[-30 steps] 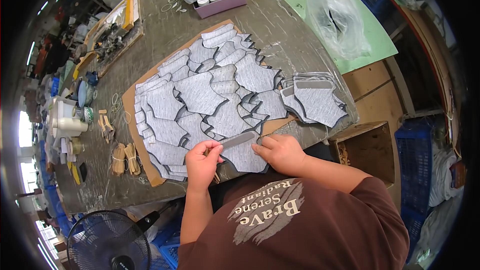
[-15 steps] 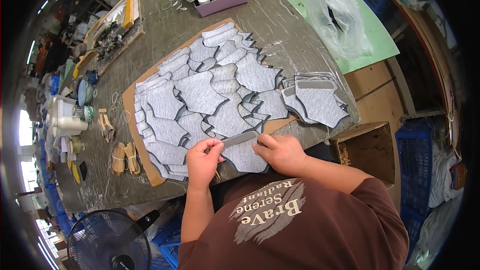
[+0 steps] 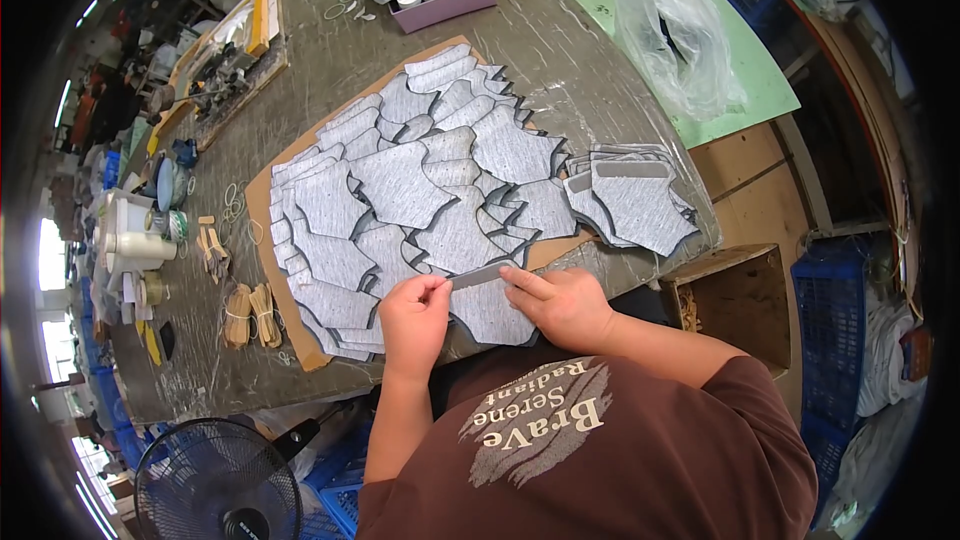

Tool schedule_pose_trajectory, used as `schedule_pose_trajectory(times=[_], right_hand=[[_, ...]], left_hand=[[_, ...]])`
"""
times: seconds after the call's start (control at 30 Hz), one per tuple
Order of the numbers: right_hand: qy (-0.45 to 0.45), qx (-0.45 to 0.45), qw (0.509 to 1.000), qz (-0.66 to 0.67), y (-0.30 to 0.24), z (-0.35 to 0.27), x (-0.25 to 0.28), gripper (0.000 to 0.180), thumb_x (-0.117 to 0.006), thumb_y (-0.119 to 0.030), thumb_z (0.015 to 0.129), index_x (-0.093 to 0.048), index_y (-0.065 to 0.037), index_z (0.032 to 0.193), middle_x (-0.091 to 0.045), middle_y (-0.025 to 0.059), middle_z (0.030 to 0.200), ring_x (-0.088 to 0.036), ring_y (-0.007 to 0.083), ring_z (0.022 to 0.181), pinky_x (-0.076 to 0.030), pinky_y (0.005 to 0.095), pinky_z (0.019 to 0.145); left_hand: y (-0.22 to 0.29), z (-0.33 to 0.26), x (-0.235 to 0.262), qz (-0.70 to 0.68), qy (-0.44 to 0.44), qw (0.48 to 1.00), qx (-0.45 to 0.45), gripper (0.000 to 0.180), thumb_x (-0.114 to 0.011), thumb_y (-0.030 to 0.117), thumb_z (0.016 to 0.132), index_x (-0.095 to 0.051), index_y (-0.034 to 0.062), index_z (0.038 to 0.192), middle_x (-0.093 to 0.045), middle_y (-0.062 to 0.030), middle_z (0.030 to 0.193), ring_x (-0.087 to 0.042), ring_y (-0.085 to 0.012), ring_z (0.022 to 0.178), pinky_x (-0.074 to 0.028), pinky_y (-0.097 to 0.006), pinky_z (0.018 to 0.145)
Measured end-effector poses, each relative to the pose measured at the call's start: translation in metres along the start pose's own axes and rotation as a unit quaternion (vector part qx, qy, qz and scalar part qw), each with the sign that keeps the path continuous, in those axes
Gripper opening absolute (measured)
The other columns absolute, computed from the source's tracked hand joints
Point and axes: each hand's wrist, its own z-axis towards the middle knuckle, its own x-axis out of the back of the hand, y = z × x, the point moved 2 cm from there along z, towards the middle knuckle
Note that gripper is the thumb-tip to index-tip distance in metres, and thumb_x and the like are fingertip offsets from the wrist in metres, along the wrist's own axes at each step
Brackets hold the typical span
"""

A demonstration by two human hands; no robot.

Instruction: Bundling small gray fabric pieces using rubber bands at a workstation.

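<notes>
Near the table's front edge lies a heathered grey fabric piece (image 3: 492,315) with a dark edge and a jagged outline. A smooth darker grey strip (image 3: 478,276) runs along its far edge. My left hand (image 3: 413,312) pinches the strip's left end between thumb and fingertips. The fingers of my right hand (image 3: 558,302) press together on the strip's right end; its thumb is hard to make out. Just beyond my hands, many similar pieces (image 3: 400,183) overlap in rows on brown cardboard (image 3: 259,210). To the right sits a small stack of pieces (image 3: 640,205), the top one bearing a strip.
Bundles of tan strips (image 3: 250,316) and rubber bands (image 3: 233,202) lie at left. A purple box (image 3: 445,5) with jars stands at the far side. An open carton (image 3: 735,305) and blue crates (image 3: 828,335) are at right, a black fan (image 3: 218,480) at lower left.
My left hand has shifted slightly right, still pinching the strip. The fingers of my right hand have straightened somewhat and moved a little left along the strip.
</notes>
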Motion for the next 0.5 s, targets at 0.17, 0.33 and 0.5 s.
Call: schedule_pose_trajectory(times=[0.17,0.33,0.5], right_hand=[[-0.015,-0.017,0.999,0.022,0.003,-0.001,0.004,0.022,-0.061,-0.012,0.071,-0.061,-0.009,0.093,-0.057,0.0031,0.113,-0.058,0.0162,0.061,-0.048,0.0306,0.053],[0.062,-0.228,0.928,0.287,0.004,0.01,0.029,0.026,-0.068,-0.013,0.075,-0.062,-0.004,0.099,-0.061,0.009,0.092,-0.06,0.0273,0.067,-0.048,0.034,0.058],[0.054,-0.324,0.886,0.328,0.023,0.014,0.076,0.02,-0.066,-0.008,0.076,-0.065,-0.002,0.095,-0.065,0.015,0.082,-0.063,0.0283,0.073,-0.049,0.0321,0.064]], left_hand=[[0.018,-0.005,0.003,0.119,0.008,0.988,-0.101,0.006,-0.064,-0.001,0.077,-0.064,-0.0001,0.082,-0.056,-0.0025,0.07,-0.049,-0.0052,0.058,-0.036,-0.018,0.052],[0.027,-0.021,0.005,-0.213,-0.011,0.977,-0.006,0.007,-0.062,-0.008,0.077,-0.061,-0.0006,0.078,-0.061,-0.0101,0.084,-0.052,-0.0067,0.054,-0.039,-0.019,0.044],[0.042,-0.021,0.002,-0.251,-0.047,0.966,0.033,0.011,-0.057,-0.006,0.081,-0.06,-0.0007,0.09,-0.064,-0.0113,0.093,-0.051,-0.006,0.052,-0.038,-0.017,0.043]])
